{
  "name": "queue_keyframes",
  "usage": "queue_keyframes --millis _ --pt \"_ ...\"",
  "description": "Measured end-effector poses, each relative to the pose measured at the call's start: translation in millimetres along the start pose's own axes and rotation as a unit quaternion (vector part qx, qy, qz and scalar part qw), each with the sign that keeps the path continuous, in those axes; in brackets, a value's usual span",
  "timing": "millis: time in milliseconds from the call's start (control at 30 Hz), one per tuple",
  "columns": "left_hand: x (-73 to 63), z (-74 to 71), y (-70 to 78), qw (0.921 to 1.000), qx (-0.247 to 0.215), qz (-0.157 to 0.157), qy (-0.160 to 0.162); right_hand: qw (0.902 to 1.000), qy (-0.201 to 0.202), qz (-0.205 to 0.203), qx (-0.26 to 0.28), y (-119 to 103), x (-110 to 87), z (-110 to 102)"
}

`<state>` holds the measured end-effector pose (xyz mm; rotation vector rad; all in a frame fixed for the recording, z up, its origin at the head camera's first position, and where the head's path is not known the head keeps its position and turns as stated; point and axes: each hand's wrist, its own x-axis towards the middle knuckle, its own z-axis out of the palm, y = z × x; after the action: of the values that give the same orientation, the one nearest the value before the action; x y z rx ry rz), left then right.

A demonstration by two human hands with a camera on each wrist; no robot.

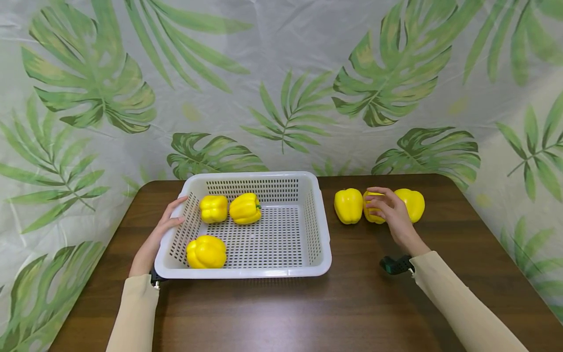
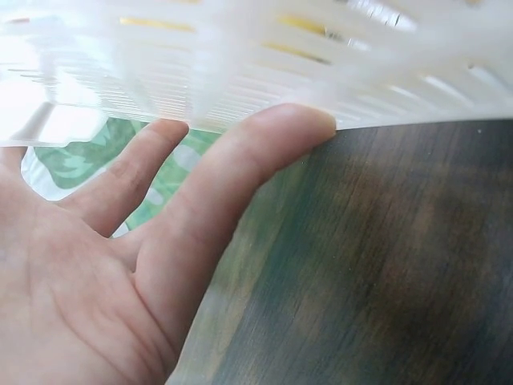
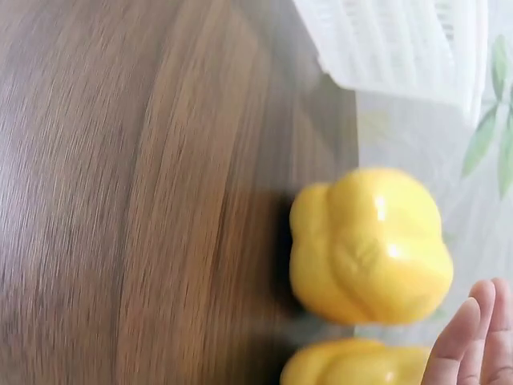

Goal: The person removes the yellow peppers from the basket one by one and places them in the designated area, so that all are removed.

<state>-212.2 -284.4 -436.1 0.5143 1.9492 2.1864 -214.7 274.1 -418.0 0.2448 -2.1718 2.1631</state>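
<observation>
In the head view a white plastic basket [image 1: 246, 273] with slotted walls holds yellow bell peppers: two toward the back, one pepper [image 1: 206, 253] at the front left. My left hand [image 1: 154, 239] is at the basket's left side. The left wrist view shows its thumb [image 2: 240, 160] and a finger [image 2: 132, 172] extended against the outer wall. To the right, my right hand [image 1: 394, 217] is over the middle pepper [image 1: 373, 219] of three in a row, fingers loosely bent, partly covering it. In the right wrist view its fingertips [image 3: 453, 333] appear beside a pepper [image 3: 369, 249].
The left pepper [image 1: 349, 206] and right pepper [image 1: 412, 201] of the row stand near the back of the brown wooden table [image 1: 272, 313]. A leaf-patterned cloth [image 1: 290, 107] hangs behind the table's far edge.
</observation>
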Motion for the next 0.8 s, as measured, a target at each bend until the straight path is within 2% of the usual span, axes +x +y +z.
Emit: queue_keyframes --millis 433,800 --pt "-0.1 -0.3 -0.4 1.0 -0.009 -0.002 -0.003 0.9986 -0.042 -0.009 -0.03 -13.7 5.7 32.9" --pt "-0.4 -0.1 -1.2 1.0 0.003 0.005 0.004 0.9972 -0.07 -0.009 -0.027 -26.1 15.3 55.0"
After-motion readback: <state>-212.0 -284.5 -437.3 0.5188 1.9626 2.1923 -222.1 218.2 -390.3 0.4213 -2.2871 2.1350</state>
